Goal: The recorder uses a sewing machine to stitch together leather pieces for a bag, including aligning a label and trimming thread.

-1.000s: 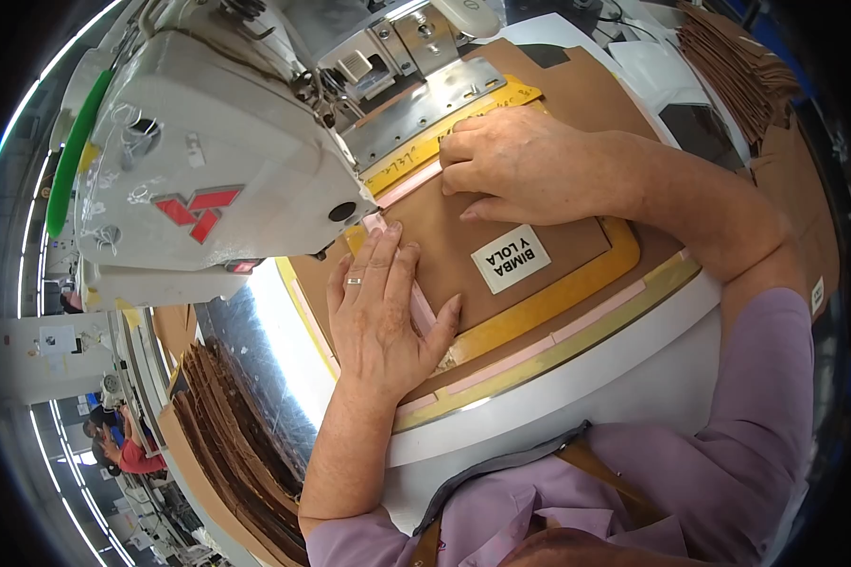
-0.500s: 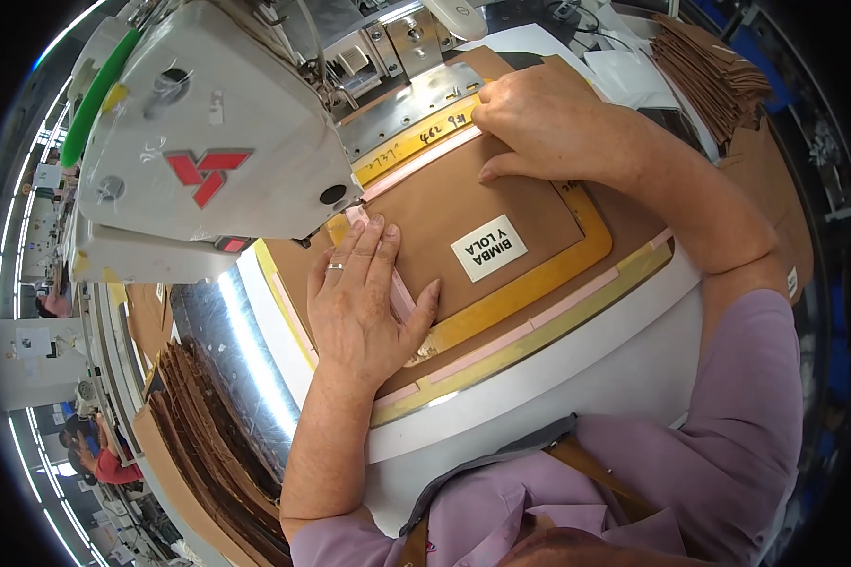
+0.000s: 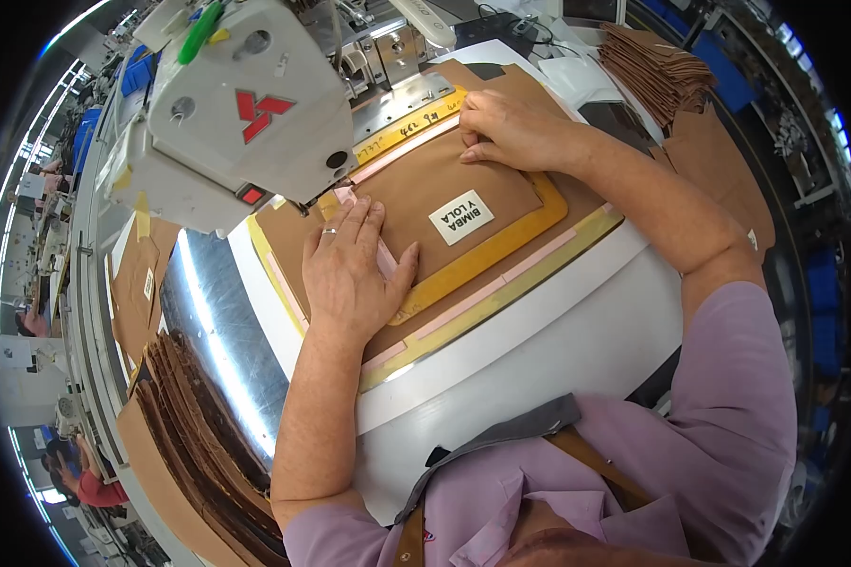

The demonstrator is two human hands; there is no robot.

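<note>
My left hand [image 3: 345,265] lies with fingers extended on a brown panel [image 3: 407,189] and over a pink strip, just below the sewing machine head [image 3: 246,104]. My right hand [image 3: 496,128] has curled fingers at the panel's far edge, beside the yellow marked template bar [image 3: 397,132]; what its fingertips hold is hidden. A white label [image 3: 461,217] sits on the panel, within a yellow frame [image 3: 482,260]. A perforated metal plate [image 3: 402,102] runs behind the bar.
A stack of dark brown pieces [image 3: 208,425] stands at lower left beside a steel surface [image 3: 213,312]. Brown pieces [image 3: 137,274] lie at left, a pile [image 3: 648,66] at upper right. A co-worker in red [image 3: 99,482] is in the far left background.
My right hand has slid rightward along the panel's far edge, away from the machine head. My left hand stays on the panel. The whole view has shifted with the head's movement.
</note>
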